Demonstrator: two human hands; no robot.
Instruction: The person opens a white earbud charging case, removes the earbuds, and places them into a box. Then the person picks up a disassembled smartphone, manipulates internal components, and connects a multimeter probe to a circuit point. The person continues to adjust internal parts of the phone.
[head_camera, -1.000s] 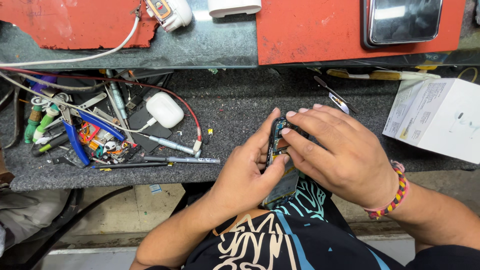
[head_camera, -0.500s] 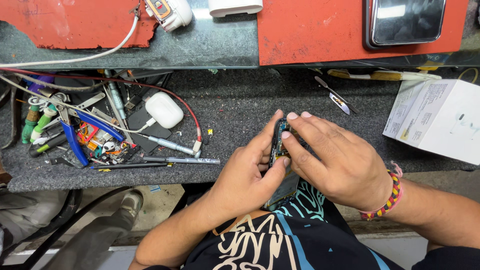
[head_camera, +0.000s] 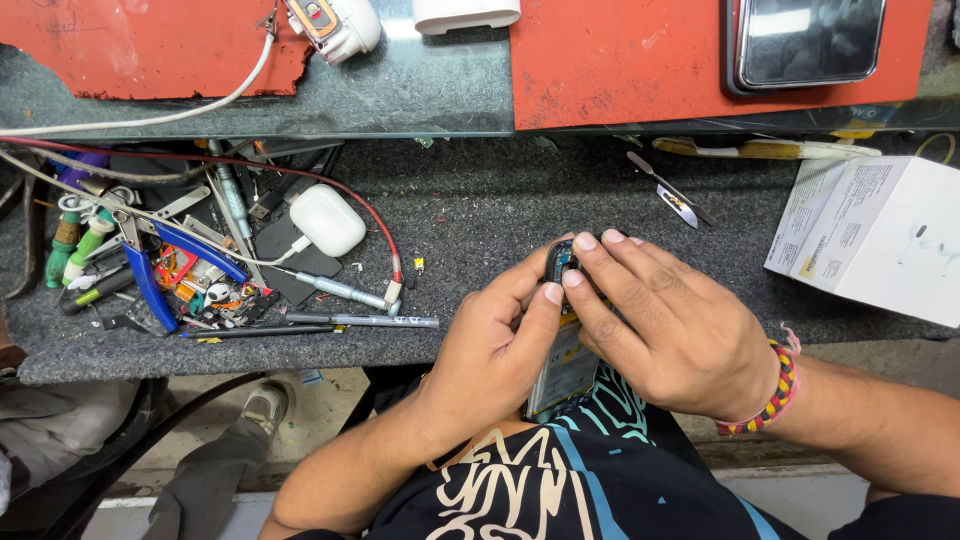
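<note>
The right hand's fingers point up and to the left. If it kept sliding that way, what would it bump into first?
Probably the phone that the right hand already touches; past it, the white earbud case.

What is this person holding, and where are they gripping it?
A phone, gripped near its top end by both the left hand and right hand.

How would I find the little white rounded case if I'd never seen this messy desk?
Look at the dark grey mat, left side, beside the pile of tools. The white case lies there with a cable plugged in; it is the only smooth, pebble-shaped thing among thin tools.
</note>
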